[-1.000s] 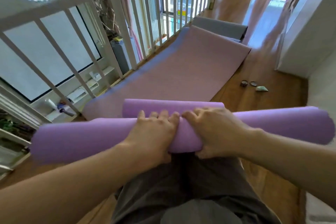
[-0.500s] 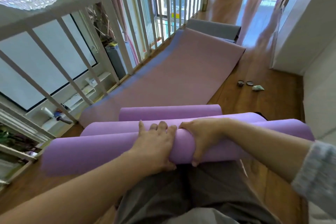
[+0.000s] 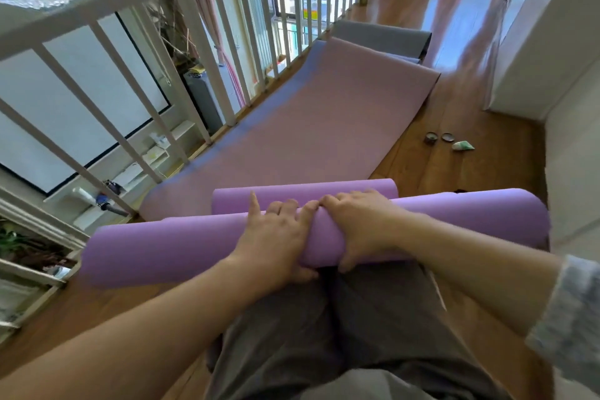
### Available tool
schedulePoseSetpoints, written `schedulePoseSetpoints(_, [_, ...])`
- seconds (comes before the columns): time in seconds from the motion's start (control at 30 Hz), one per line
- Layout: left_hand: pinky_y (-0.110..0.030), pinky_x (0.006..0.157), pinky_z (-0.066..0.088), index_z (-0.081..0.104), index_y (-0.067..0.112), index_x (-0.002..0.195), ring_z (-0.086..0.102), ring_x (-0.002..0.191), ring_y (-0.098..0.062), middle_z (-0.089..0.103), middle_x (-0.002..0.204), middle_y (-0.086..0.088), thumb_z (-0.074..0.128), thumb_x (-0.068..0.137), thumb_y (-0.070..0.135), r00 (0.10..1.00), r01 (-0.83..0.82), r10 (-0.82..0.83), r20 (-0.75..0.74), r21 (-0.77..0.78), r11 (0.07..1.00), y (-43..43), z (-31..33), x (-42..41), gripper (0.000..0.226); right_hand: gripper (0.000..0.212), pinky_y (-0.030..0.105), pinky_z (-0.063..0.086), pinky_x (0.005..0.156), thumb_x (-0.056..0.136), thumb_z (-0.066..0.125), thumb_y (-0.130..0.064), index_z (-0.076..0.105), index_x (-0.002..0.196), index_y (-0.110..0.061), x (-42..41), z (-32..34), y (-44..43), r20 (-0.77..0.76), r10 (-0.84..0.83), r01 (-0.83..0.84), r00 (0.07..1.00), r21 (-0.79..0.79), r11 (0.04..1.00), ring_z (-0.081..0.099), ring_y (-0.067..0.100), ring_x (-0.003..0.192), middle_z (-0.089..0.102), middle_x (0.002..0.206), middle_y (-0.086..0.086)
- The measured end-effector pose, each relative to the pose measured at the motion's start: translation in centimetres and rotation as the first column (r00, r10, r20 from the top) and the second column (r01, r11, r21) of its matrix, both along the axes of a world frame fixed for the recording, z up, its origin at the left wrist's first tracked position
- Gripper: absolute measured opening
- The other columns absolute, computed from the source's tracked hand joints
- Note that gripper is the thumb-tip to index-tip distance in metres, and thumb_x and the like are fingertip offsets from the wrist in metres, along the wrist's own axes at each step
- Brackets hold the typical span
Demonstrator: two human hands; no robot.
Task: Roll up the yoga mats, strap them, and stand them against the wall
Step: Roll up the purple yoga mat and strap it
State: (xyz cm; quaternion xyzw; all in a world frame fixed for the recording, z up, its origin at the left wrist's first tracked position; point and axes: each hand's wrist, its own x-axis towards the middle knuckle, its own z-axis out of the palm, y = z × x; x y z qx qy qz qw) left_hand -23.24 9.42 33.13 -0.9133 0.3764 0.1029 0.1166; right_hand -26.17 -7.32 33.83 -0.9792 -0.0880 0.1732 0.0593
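A purple yoga mat roll point(image 3: 168, 250) lies across my lap, reaching from the left railing side to the right wall. My left hand point(image 3: 276, 237) lies over its top with the thumb underneath. My right hand point(image 3: 360, 224) grips the roll just beside it, fingers over the top and thumb below. A second, shorter purple roll point(image 3: 363, 190) sits right behind the first on the floor. Beyond it a pink-purple mat point(image 3: 318, 120) lies flat and unrolled along the railing. A grey mat point(image 3: 380, 37) lies past its far end.
A white railing point(image 3: 207, 52) runs along the left edge of the wooden floor point(image 3: 454, 169). Two small round things point(image 3: 438, 137) and a green-white scrap point(image 3: 463, 146) lie on the floor at the right. A white wall point(image 3: 571, 140) closes the right side.
The roll's right end has lifted and the roll lies more level across my lap. Both hands kept their hold on its middle and shifted only slightly.
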Motion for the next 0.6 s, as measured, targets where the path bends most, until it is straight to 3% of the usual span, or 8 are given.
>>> schedulePoseSetpoints(0.1, [-0.058, 0.115, 0.008, 0.008, 0.021, 0.152, 0.037, 0.131, -0.027, 0.033, 0.147, -0.006, 0.057, 0.076, 0.066, 0.988, 0.015, -0.008, 0.153, -0.050, 0.999, 0.2, -1.2, -0.6, 0.101, 0.091, 0.029, 0.041, 0.094, 0.058, 0.086, -0.049, 0.042, 0.134, -0.023, 2.5, 0.3, -0.9, -0.218, 0.021, 0.001, 0.976, 0.097, 0.995, 0.052, 0.016, 0.110, 0.054, 0.122, -0.004])
schedulePoseSetpoints(0.2, [-0.054, 0.115, 0.009, 0.016, 0.023, 0.150, 0.043, 0.128, -0.025, 0.040, 0.142, -0.005, 0.062, 0.071, 0.067, 0.994, 0.002, 0.007, 0.108, -0.082, 0.997, 0.0, -1.1, 0.9, 0.101, 0.096, 0.037, 0.036, 0.105, 0.059, 0.085, -0.051, 0.040, 0.139, -0.024, 3.5, 0.2, -0.8, -0.282, -0.027, 0.045, 0.959, 0.058, 0.997, 0.049, 0.019, 0.117, 0.052, 0.133, -0.001])
schedulePoseSetpoints(0.27, [-0.053, 0.116, 0.011, 0.020, 0.025, 0.148, 0.043, 0.128, -0.023, 0.044, 0.141, -0.002, 0.065, 0.068, 0.066, 1.000, -0.011, 0.014, 0.023, -0.107, 0.994, 0.0, -0.7, 2.0, 0.101, 0.100, 0.051, 0.021, 0.114, 0.063, 0.079, -0.058, 0.033, 0.143, -0.022, 2.2, 0.0, -0.4, -0.110, -0.045, 0.036, 0.993, -0.080, 0.996, 0.044, 0.025, 0.127, 0.047, 0.140, 0.003])
schedulePoseSetpoints(0.33, [-0.051, 0.115, 0.019, 0.028, 0.026, 0.145, 0.046, 0.127, -0.020, 0.049, 0.139, 0.001, 0.068, 0.064, 0.068, 0.997, -0.029, 0.017, -0.077, -0.157, 0.987, 0.3, -0.3, 3.3, 0.099, 0.102, 0.056, 0.005, 0.115, 0.069, 0.071, -0.060, 0.021, 0.148, -0.020, 0.2, -1.1, 0.1, 0.142, 0.027, 0.004, 0.990, -0.214, 0.977, 0.039, 0.026, 0.132, 0.041, 0.144, 0.004])
schedulePoseSetpoints(0.43, [-0.049, 0.111, 0.029, 0.034, 0.027, 0.141, 0.048, 0.124, -0.020, 0.051, 0.137, 0.002, 0.070, 0.060, 0.069, 0.991, -0.018, -0.003, -0.131, -0.162, 0.987, 0.1, 0.0, 4.5, 0.098, 0.092, 0.054, 0.004, 0.116, 0.076, 0.066, -0.054, 0.021, 0.148, -0.020, -0.8, -2.4, 0.5, 0.278, 0.051, 0.016, 0.959, -0.236, 0.972, 0.042, 0.026, 0.130, 0.044, 0.143, 0.004])
schedulePoseSetpoints(0.5, [-0.056, 0.111, 0.024, 0.025, 0.025, 0.145, 0.043, 0.128, -0.022, 0.044, 0.142, -0.001, 0.068, 0.067, 0.065, 0.997, -0.040, 0.034, -0.072, -0.092, 0.995, -0.3, -0.3, 3.9, 0.098, 0.088, 0.053, 0.007, 0.116, 0.073, 0.067, -0.051, 0.027, 0.144, -0.018, 0.0, -2.3, 0.1, 0.269, 0.036, 0.015, 0.962, -0.184, 0.983, 0.047, 0.026, 0.125, 0.049, 0.137, 0.005])
schedulePoseSetpoints(0.6, [-0.061, 0.112, 0.014, 0.002, 0.022, 0.151, 0.032, 0.133, -0.029, 0.027, 0.148, -0.009, 0.057, 0.083, 0.052, 0.989, -0.032, 0.030, 0.146, 0.008, 0.999, -0.2, -1.8, 1.5, 0.093, 0.086, 0.052, 0.008, 0.117, 0.070, 0.067, -0.050, 0.034, 0.140, -0.014, 0.3, -2.2, -0.4, 0.282, 0.073, -0.018, 0.957, -0.194, 0.981, 0.052, 0.027, 0.118, 0.054, 0.130, 0.007])
